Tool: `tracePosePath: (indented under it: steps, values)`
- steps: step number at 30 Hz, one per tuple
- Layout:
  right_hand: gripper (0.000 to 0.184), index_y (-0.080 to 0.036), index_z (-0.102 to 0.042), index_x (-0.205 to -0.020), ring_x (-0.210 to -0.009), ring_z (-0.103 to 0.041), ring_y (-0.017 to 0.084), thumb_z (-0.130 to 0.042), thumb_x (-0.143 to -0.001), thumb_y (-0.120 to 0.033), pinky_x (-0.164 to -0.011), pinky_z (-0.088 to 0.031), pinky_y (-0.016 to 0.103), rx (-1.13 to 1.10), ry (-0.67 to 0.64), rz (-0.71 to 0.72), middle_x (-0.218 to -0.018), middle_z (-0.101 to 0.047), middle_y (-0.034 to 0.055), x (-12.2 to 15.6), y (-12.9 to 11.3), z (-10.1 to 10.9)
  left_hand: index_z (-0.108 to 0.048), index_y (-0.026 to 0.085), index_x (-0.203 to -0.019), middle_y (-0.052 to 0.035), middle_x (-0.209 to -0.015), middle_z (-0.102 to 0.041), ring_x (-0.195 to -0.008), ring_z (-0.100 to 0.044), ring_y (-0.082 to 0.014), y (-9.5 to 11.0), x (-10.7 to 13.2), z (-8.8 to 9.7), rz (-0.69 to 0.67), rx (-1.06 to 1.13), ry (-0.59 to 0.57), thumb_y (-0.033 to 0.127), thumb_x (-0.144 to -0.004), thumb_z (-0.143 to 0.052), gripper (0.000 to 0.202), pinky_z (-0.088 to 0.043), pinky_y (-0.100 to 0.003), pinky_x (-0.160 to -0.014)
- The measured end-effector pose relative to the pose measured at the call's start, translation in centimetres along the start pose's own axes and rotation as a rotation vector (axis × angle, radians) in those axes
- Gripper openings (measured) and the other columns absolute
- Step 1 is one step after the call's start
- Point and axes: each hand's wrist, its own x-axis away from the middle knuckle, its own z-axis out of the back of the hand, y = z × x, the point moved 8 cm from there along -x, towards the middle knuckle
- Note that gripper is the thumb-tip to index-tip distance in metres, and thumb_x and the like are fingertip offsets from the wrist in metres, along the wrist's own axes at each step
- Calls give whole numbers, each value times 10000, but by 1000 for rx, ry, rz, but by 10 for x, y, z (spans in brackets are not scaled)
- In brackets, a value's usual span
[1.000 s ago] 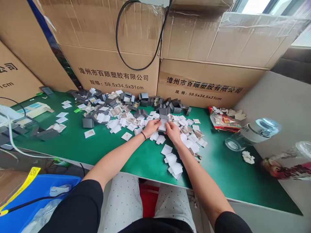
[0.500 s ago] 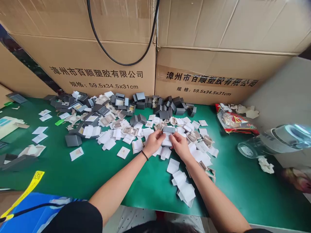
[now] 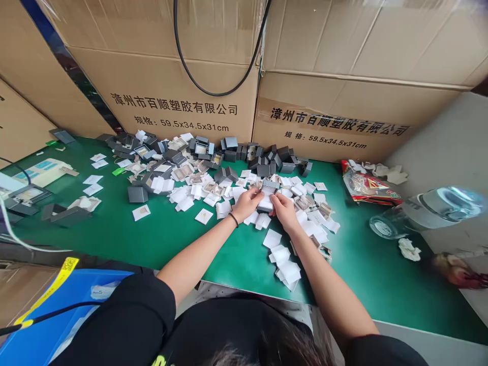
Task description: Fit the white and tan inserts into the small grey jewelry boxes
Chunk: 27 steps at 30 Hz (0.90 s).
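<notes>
My left hand and my right hand meet over a green table. Between them they pinch a small grey box with a white card at its underside. Loose white cards lie scattered around and in front of both hands. Several small grey boxes are heaped just behind, against the cardboard cartons. A black band circles my left wrist.
Big cardboard cartons wall off the back of the table, with a black cable loop hanging over them. A red snack bag and a clear glass jar lie at the right. A blue bin stands at lower left.
The camera has shifted and tipped down, so my dark hair now shows at the bottom. Both hands stay together on the grey box, which sits slightly further back.
</notes>
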Motion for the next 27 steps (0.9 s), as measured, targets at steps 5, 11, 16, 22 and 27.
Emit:
tracePosePath:
  steps: [5,11,16,22,27]
  values:
    - [280,-208,-436,-602,-399,-474,104,-512,-757,-428,-420,-350,221,-95,-4,-5,-437,-422,-70,-4,0,1,-528,162,-722,10,-625,-492,-580,-467,-114,-5,0,-2,78,193,-20,409,-745,-589,256,-390,-248,-552]
    - [284,-206,-447,-606,-398,-455,91,-519,-739,-446,-396,-346,208,-91,4,5,-468,-415,-68,-8,0,-1,-498,177,-711,22,-580,-464,-517,-435,-101,0,-3,-5,-42,104,-39,421,-762,-574,261,-340,-238,-505]
    - [283,-211,-414,-613,-422,-444,88,-481,-751,-448,-409,-413,211,-105,48,-8,-505,-407,-65,-11,4,1,-467,181,-661,38,-542,-427,-496,-387,-97,5,-13,-8,-85,20,-12,405,-756,-576,267,-292,-241,-507]
    - [279,-207,-451,-645,-433,-461,86,-457,-776,-453,-430,-427,200,-86,52,-35,-516,-427,-61,-13,9,4,-523,162,-709,12,-647,-486,-604,-438,-117,4,-21,-7,-79,28,2,371,-756,-573,220,-332,-239,-567]
    - [285,-211,-422,-621,-497,-450,96,-445,-782,-445,-416,-425,190,-85,61,-38,-557,-425,-45,-15,4,3,-540,166,-834,-8,-717,-522,-623,-469,-121,0,-16,-11,36,177,-163,397,-763,-580,245,-378,-235,-567]
